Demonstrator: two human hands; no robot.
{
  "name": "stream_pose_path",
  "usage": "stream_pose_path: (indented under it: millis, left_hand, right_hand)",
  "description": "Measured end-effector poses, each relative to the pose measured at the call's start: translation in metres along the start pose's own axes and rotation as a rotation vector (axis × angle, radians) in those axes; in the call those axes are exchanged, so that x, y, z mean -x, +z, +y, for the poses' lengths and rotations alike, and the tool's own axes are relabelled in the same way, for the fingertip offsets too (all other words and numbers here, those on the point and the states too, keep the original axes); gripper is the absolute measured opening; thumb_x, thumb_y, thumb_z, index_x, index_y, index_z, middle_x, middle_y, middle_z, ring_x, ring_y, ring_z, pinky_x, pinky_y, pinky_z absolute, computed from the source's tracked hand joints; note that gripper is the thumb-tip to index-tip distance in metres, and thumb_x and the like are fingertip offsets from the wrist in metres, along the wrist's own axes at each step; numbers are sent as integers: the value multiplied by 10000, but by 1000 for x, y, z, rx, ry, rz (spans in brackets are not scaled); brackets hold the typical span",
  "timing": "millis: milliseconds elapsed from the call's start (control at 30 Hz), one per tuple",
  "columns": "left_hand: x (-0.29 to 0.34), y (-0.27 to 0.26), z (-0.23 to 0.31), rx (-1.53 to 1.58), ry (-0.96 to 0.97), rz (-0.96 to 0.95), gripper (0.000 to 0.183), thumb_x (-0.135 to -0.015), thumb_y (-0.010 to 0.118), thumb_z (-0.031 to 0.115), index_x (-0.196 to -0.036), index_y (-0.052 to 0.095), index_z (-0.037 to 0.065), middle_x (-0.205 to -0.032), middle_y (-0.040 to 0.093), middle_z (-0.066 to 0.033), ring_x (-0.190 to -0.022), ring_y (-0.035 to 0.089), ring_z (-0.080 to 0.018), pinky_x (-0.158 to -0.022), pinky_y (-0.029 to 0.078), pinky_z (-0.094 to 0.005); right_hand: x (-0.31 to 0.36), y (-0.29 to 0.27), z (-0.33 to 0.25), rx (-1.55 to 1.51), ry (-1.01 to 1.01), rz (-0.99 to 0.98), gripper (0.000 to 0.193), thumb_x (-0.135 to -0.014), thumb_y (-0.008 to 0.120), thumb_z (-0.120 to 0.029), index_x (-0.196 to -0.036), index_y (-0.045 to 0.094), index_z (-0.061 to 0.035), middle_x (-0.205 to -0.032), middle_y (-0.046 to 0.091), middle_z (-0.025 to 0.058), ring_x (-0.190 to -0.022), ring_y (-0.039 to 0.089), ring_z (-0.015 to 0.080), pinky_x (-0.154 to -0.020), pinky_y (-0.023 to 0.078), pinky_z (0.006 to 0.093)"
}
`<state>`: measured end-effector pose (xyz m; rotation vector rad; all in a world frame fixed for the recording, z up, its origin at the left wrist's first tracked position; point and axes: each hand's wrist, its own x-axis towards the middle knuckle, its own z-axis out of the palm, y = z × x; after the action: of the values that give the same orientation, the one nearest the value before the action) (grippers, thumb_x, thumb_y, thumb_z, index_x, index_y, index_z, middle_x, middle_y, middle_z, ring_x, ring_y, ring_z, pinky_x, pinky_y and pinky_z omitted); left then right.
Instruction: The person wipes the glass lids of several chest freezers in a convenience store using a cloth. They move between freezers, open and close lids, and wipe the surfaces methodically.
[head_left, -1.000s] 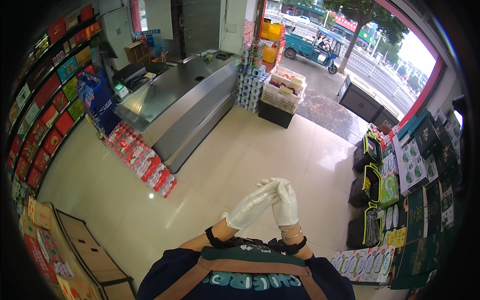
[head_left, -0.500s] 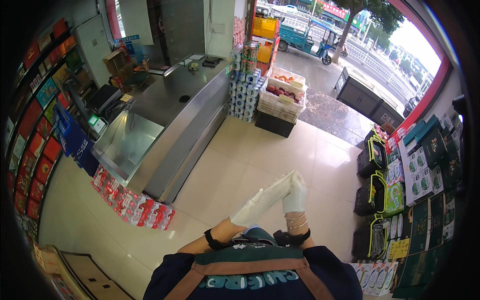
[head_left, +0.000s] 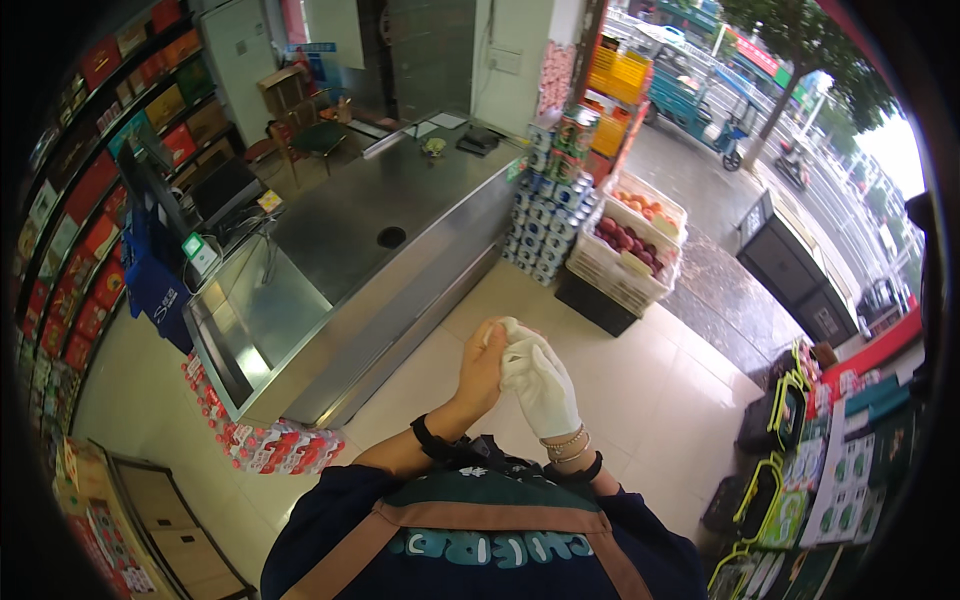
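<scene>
My left hand point(head_left: 484, 362) is bare, a black band round its wrist, and its fingers are closed on bunched white glove fabric in front of my chest. Pressed against it is my right hand point(head_left: 540, 385), which wears a white glove and has its fingers curled in. Beaded bracelets point(head_left: 566, 444) circle the right wrist. Between the two hands shows a crumpled white glove point(head_left: 513, 331); how much of it each hand grips is partly hidden by the fingers.
A steel checkout counter point(head_left: 340, 240) runs along the left, with shrink-wrapped red bottles point(head_left: 285, 448) at its near end. Crates of fruit point(head_left: 625, 262) and stacked cans point(head_left: 547, 228) stand ahead by the doorway. Black baskets with yellow-green handles point(head_left: 770, 420) line the right side.
Both hands wore white gloves before; the left is now bare, its glove off. The hands have shifted left and closed together. The view has turned, so counter and crates sit differently.
</scene>
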<state>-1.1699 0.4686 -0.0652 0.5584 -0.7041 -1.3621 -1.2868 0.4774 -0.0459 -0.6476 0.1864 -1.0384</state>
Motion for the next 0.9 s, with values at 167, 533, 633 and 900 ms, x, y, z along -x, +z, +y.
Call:
stream_pose_path:
  millis: [167,533,633,900]
  left_hand:
    - [-85,-37,10,184,-87,212,324,-1041,397,371,-955,507,77,-828,634,-145,-777,663,-296,-703,557,-419]
    - [-275,-84,5,50,87,-165,435,-1012,494,366,-1248,532,2,-1293,567,-158,-1255,502,-249,-1070,392,-399]
    - [-334,-92,-2,-162,-14,-86,367,-1034,445,330,-1099,575,-7,-1261,588,-182,-1235,516,-259,-1057,397,-380]
    - [-471,-176,37,339,-25,243,360,-1007,483,398,-1023,578,50,-1042,651,-147,-1152,571,-313,-1015,441,-449]
  right_hand:
    - [-86,-4,-10,68,154,-38,521,-1011,472,-149,-1455,310,69,-1370,457,114,-1292,443,209,-1117,358,407]
    - [-291,-116,-26,464,108,276,320,-968,594,-258,-1096,595,36,-1002,653,54,-908,617,140,-822,493,263]
    - [-353,-141,-12,684,-212,215,197,-877,665,-90,-1023,589,19,-924,624,21,-811,600,113,-713,490,227]
    - [-493,-178,-5,531,149,136,260,-934,604,-90,-1174,583,7,-1089,634,38,-987,595,106,-844,489,251]
